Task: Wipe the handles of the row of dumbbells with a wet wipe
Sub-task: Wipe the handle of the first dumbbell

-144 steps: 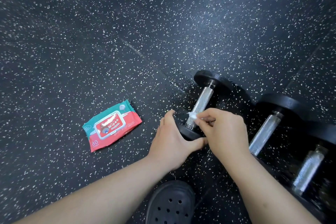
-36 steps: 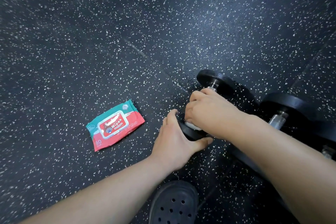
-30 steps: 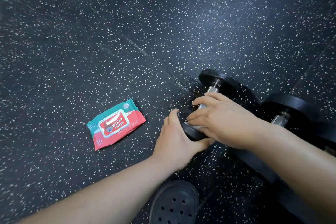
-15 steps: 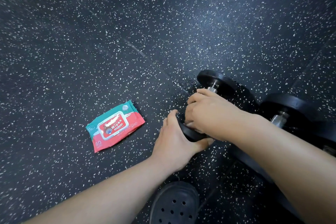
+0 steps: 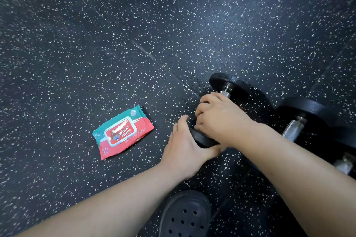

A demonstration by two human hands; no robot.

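Left hand (image 5: 185, 146): clasps the near weight plate (image 5: 202, 140) of the first dumbbell (image 5: 225, 82), with the thumb on the plate's near right edge and the fingers wrapped over its left edge.

Right hand (image 5: 221, 121): closed over the handle (image 5: 224, 93) of the same dumbbell, fingers curled round it. Only a short stretch of bare metal shows at the far end. Whether a wipe lies under the fingers cannot be told.

The first dumbbell lies on the speckled floor (image 5: 134, 25), leftmost in the row. A second dumbbell (image 5: 292, 128) lies to its right, and a third (image 5: 344, 165) shows at the right edge, partly hidden by the forearm.

A pack of wipes (image 5: 123, 132) lies flat left of the left hand, apart from it. A black shoe (image 5: 185, 215) is at the near edge.
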